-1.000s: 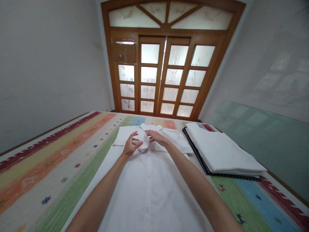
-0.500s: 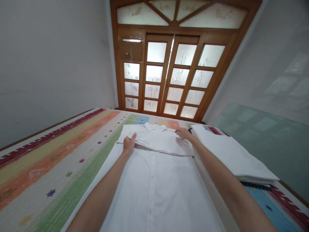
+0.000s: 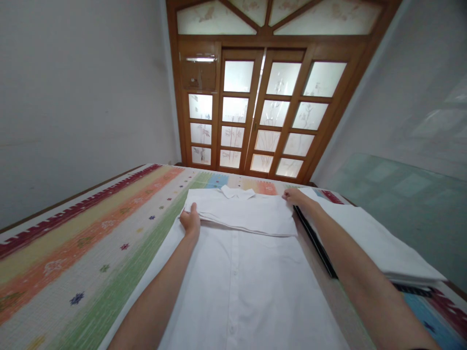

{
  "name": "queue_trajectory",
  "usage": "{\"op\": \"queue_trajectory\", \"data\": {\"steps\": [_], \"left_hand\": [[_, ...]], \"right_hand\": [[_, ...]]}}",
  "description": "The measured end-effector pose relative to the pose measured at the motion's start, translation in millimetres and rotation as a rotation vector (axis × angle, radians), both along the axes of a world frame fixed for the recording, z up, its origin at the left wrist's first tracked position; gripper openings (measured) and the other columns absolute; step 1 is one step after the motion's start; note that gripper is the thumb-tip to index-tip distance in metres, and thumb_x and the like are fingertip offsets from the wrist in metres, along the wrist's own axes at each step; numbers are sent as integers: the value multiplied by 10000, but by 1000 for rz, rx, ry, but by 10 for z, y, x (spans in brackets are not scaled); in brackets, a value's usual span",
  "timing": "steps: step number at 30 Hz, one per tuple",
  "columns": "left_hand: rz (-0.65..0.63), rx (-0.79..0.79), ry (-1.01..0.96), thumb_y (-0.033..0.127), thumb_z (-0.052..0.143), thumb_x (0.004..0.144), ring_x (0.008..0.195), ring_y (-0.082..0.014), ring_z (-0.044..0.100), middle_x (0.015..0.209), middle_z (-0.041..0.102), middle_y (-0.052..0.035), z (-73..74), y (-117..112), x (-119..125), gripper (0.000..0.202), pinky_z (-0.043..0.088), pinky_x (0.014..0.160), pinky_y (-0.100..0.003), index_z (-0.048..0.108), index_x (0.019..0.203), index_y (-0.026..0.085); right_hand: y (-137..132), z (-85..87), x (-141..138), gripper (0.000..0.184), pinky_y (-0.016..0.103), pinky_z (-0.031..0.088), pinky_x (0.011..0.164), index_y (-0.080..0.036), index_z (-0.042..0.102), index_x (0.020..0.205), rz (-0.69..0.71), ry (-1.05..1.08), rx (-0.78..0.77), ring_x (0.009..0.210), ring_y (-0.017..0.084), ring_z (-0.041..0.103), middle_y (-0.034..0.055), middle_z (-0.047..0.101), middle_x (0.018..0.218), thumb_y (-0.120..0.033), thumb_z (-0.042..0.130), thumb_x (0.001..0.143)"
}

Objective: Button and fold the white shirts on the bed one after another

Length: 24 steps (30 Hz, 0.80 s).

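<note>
A white button-up shirt [image 3: 235,282] lies spread front up, its collar [image 3: 237,192] at the far end. Across its upper part runs a folded white sleeve [image 3: 251,216], with layered edges toward me. My left hand [image 3: 190,221] is closed on the sleeve's left end, thumb on top and fingers underneath. At the far right shoulder corner, my right hand [image 3: 294,196] has its fingers pinched together on the white cloth's edge. Which layer sits in that pinch I cannot tell.
A stack of folded white garments [image 3: 379,240] lies to the right, above a black spiral-edged thing [image 3: 414,289]. A black strip [image 3: 315,243] runs between shirt and stack. Beneath is a striped cloth [image 3: 120,243]. A greenish panel [image 3: 404,194] leans by the right wall; wooden doors [image 3: 251,112] stand beyond.
My right hand has moved right, from the sleeve's upper edge to the shoulder corner. My left hand has shifted slightly left and down. The sleeve lies flatter, and more of the black strip shows.
</note>
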<state>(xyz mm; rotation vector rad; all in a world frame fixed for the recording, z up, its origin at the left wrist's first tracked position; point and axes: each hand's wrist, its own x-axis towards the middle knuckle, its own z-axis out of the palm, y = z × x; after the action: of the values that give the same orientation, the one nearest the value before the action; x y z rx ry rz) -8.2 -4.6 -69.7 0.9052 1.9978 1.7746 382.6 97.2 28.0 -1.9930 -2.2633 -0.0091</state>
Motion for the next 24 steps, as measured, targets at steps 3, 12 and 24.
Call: {"op": "queue_trajectory", "data": {"steps": [3,12,24], "left_hand": [[56,-22,55,433,466,886,1300,-276,502,1349,581,-167,-16,13,-14,547,385,1095,-427,551,1308,96],[-23,-142,112,453,449,881,1253,-310,538,1282,612,-214,15,10,-55,577,381,1086,-431,566,1272,45],[-49,-148,213,378,490,843,1168,-336,589,1123,692,-208,188,-71,-107,464,402,1063,-449,679,1107,46]], "right_hand": [[32,-88,18,221,265,448,739,-127,734,929,-69,-49,-6,909,223,645,134,707,990,-196,525,903],[8,-334,-216,426,388,416,928,-93,687,1128,-157,-146,-37,1118,302,594,223,622,1216,-377,403,990],[-129,-281,-231,429,401,389,966,-78,555,1299,-165,-35,101,1171,310,543,229,591,1242,-237,349,958]]}}
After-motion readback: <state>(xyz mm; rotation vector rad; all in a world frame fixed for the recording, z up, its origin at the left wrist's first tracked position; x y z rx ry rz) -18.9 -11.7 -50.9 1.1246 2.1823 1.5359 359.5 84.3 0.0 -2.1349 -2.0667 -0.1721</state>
